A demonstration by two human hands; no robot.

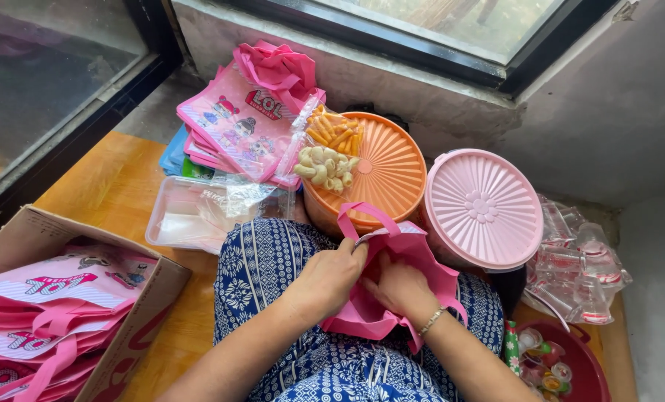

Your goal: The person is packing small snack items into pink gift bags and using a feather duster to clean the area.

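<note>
A pink fabric bag (392,279) is held open on a lap draped in blue patterned cloth (273,268), at the middle of the floor space. Its rim is pinched by the fingers of the left hand (329,279), while the right hand (399,286) is pushed inside, its fingers hidden so their state cannot be told.

Little free room is left: the lap is hemmed ahead by two round lidded tubs, one orange (381,167) and one pink (483,207), both set close under the window wall. One snack packet (329,149) lies on the orange lid. A stack of printed pink bags (236,123) and one clear tray (191,216) are seen to the left, and a cardboard box (135,320) of more bags at the left edge. Bare wooden floor (113,186) is open between the box and the tray.
</note>
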